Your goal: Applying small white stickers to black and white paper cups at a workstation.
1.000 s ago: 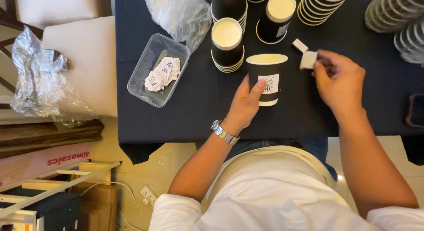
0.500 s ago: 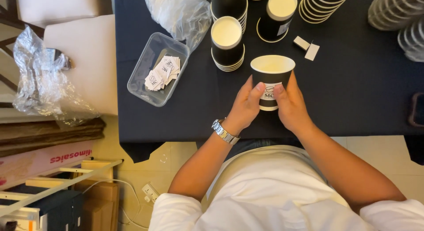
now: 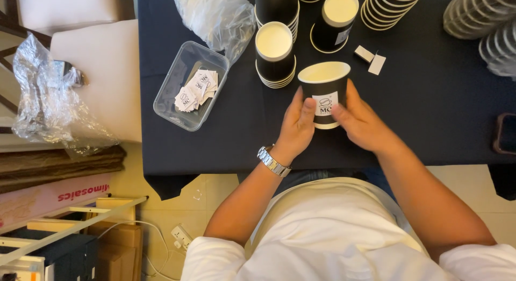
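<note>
Both my hands hold one black paper cup upright near the worktop's front edge, left hand and right hand pressing its white label.

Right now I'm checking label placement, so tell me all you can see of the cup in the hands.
The cup is a black paper cup with a cream inside and pale base rim, upright and apparently empty on the dark tablecloth. A white square label with a dark emblem sits on its near side. The left hand and right hand grip it from either side, thumbs at the label's edges. More cups stand just behind it.
</note>
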